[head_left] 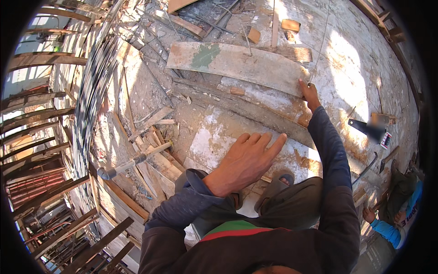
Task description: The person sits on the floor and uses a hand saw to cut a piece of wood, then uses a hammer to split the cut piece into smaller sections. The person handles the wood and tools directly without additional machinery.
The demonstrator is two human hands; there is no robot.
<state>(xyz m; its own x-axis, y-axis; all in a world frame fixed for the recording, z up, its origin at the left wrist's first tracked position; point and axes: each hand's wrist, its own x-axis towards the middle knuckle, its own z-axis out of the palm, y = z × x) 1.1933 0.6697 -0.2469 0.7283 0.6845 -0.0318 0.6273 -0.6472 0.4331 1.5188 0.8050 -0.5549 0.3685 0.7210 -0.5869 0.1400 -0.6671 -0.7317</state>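
A long thin board (255, 65), pale grey with a green patch, lies at a slant ahead of me. My right hand (310, 94) grips its near right corner, the thumb on the upper face and the fingers partly out of sight. My left hand (248, 160) is held in front of my body, back upward, fingers apart and slightly bent, with nothing in it. Between the board and me runs a thick dirty timber beam (246, 112). A small wood block (237, 91) sits next to the board's lower edge.
Steel bars (93, 91) run in a bundle along the left, beside slatted timber framing. Scrap wood (157, 157) and a pale rod with grey fittings (137, 159) lie left of me. A black flat tool (358, 124) lies at right. Another person's blue sleeve (385, 230) shows lower right.
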